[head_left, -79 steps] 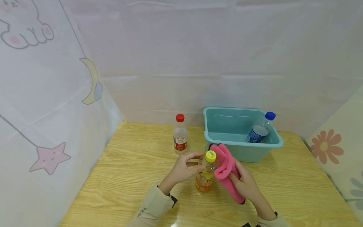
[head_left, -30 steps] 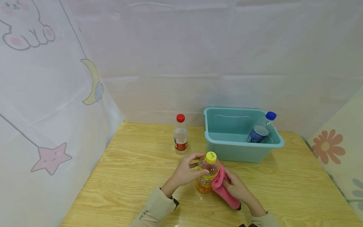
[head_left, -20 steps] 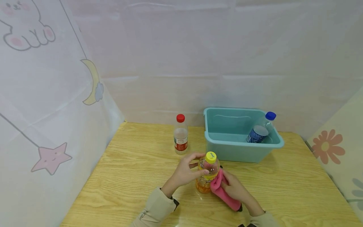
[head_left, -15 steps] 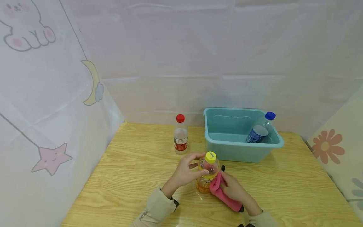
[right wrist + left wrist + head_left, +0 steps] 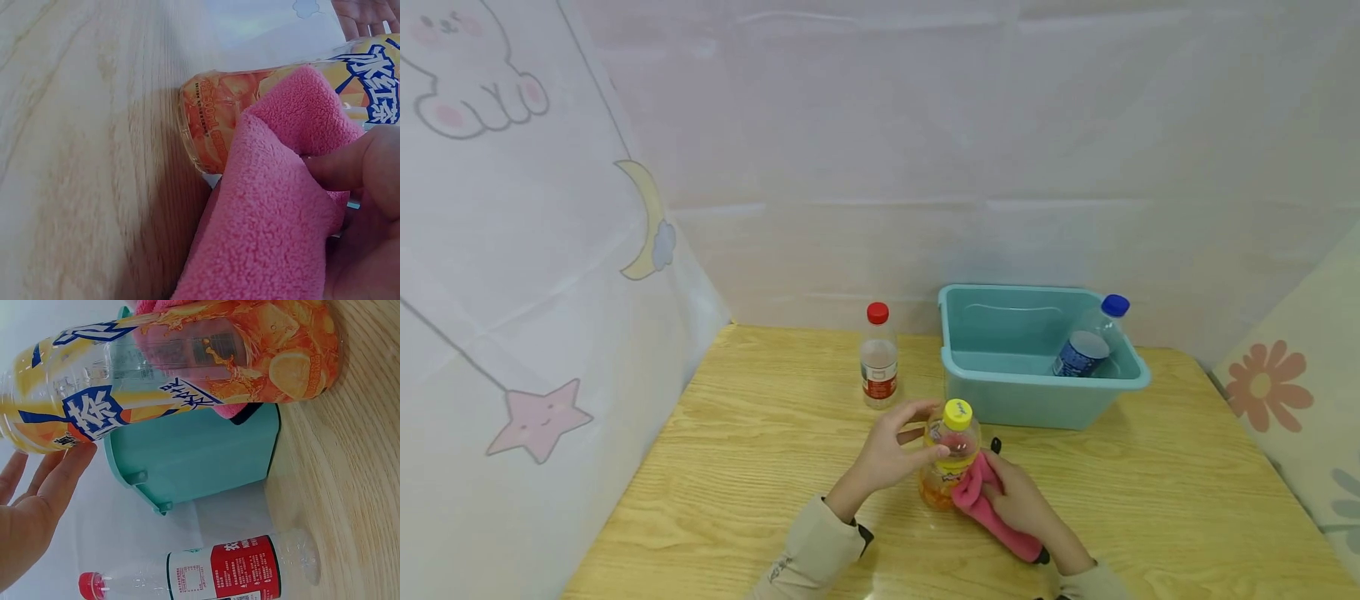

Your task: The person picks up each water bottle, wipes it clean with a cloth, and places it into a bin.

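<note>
Tea bottle [image 5: 951, 457] stands in front of tub [image 5: 1022, 404]; big blue letters [image 5: 375, 84] say 冰红茶. Left hand [image 5: 887, 454] holds it below yellow cap [image 5: 958, 414]. Right hand [image 5: 1018, 500] grips pink cloth [image 5: 1000, 529], cloth touching bottle. Left of tub: red-cap bottle [image 5: 878, 367], red-and-white label [image 5: 225, 569]. Inside tub: blue-cap bottle [image 5: 1086, 346] leaning, writing too small.

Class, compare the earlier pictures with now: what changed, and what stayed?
The right grip moved the cloth lower, toward the base of the yellow-cap bottle. Nothing was released. The left grip stays at that bottle; the tub, red-cap bottle and blue-cap bottle are unmoved.
</note>
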The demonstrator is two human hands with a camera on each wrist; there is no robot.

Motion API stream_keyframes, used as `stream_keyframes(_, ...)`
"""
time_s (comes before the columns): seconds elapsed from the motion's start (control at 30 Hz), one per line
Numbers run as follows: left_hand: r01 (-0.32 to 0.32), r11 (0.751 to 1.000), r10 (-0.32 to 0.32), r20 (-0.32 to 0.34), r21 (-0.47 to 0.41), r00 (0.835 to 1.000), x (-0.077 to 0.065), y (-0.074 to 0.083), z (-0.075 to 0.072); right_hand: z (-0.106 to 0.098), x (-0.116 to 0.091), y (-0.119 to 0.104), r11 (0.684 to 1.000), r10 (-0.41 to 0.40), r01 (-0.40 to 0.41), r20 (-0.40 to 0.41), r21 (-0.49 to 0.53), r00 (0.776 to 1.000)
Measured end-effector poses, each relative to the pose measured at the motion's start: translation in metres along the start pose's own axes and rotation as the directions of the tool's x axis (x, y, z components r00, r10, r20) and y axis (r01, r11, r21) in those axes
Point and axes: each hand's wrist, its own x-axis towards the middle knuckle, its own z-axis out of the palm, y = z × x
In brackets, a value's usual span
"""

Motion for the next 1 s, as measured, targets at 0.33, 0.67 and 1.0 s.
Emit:
stream_keyframes(0.33, -0.015, 1.0, 0.015, 0.02, -0.015, 1.0, 0.006, -0.02, -0.002, -0.009, -0.01, -0.001, 0.993, 0.095, -0.091, -0.046, 0.08, 0.994)
stream_keyframes(0.67, -0.021, 0.999, 0.024, 0.066, -0.043, 0.998, 0.011, -0.037, -0.005, -0.028, -0.019, -0.004, 0.997, 0.03, -0.017, -0.179, 0.076, 0.983)
stream_keyframes(1.0, -0.007, 0.997, 0.015, 0.104, -0.076, 0.994, 0.014, -0.04, -0.008, -0.043, -0.021, -0.021, 0.975, -0.177, 0.215, -0.376, 0.06, 0.909)
